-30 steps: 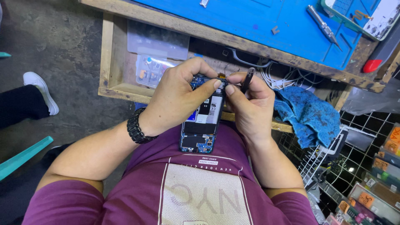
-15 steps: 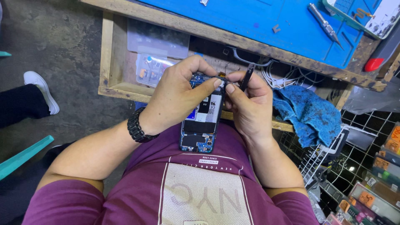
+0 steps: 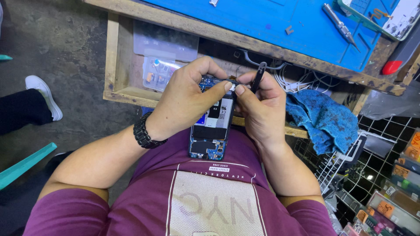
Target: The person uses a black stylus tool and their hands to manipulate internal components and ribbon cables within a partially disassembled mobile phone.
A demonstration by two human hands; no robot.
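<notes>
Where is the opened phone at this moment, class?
In the head view, the opened phone sits centre frame, over the person's lap, held between the left hand and right hand, just below the open wooden drawer.

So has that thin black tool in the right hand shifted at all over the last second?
Barely. The black tool sits in the right hand at the phone's top end, under the same spot on the wooden bench edge.
</notes>
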